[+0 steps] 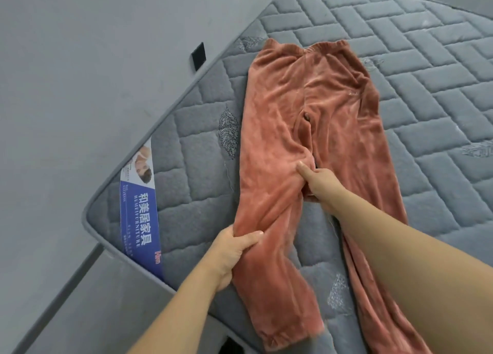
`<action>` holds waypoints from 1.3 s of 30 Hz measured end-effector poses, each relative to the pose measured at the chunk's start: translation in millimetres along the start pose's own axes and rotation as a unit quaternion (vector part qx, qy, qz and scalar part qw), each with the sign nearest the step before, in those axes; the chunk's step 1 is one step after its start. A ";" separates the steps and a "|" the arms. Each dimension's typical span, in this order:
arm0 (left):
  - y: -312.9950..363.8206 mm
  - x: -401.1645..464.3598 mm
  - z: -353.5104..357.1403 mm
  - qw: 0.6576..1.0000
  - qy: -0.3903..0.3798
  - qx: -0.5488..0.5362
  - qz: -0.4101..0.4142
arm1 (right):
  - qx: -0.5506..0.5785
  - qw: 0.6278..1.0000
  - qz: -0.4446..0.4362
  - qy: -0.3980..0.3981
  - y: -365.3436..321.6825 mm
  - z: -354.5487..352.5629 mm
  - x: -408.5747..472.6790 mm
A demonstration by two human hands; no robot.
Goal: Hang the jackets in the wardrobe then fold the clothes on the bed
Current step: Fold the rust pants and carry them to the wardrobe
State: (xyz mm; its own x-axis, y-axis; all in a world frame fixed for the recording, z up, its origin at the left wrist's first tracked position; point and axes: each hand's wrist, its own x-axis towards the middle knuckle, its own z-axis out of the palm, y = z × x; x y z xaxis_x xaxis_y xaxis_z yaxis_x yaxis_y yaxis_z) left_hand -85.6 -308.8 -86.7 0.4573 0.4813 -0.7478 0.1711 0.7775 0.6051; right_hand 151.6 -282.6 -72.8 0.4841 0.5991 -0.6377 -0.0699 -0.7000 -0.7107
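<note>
A pair of rust-orange velvet trousers (314,108) lies flat on the grey quilted mattress (426,60), waistband at the far end, legs running toward me. My left hand (234,255) pinches the outer edge of the left leg about halfway down. At the crotch, my right hand (320,182) grips the fabric between the legs with its thumb on top. The right leg runs partly hidden under my right forearm.
A blue and white label (141,215) is sewn on the mattress corner at the left. Grey floor (80,73) lies beyond the mattress edge, with a small black square (199,56) on it. The bed frame edge (80,300) shows at bottom left.
</note>
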 end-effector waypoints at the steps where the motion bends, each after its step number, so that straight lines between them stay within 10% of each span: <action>1: 2.0 -8.4 -4.6 1.000 -0.025 -0.011 -0.013 | 0.029 0.999 -0.003 0.023 -2.6 -2.6 -1.6; 5: -10.4 -37.9 -13.3 0.978 -0.126 0.113 -0.121 | 0.058 0.996 0.062 0.002 9.6 -8.0 -24.3; 12: -58.5 -61.6 -16.6 0.991 0.104 -0.078 -0.044 | -0.029 0.969 0.170 -0.177 97.2 37.0 -86.4; 18: -62.9 -104.7 -34.4 0.981 -0.016 -0.044 -0.190 | 0.224 0.944 0.163 -0.181 99.7 57.5 -104.6; 26: -44.8 -125.0 -30.9 0.992 0.075 0.010 -0.104 | 0.039 0.907 0.253 -0.334 122.7 51.6 -150.4; 34: -30.8 -111.0 12.2 0.975 0.160 0.137 -0.073 | 0.149 0.951 0.233 -0.139 146.2 11.7 -170.1; 39: -24.9 -113.4 70.5 0.984 0.101 0.143 -0.014 | 0.213 0.879 0.311 -0.293 151.8 -29.4 -185.6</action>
State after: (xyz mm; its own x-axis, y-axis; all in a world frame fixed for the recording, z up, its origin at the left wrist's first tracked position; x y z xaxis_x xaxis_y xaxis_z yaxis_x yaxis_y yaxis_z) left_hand -80.2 -411.2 2.2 0.2712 0.5543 -0.7869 0.4333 0.6596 0.6141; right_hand 76.8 -511.5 -53.5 -0.2870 0.3368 -0.8968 -0.5433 -0.8282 -0.1372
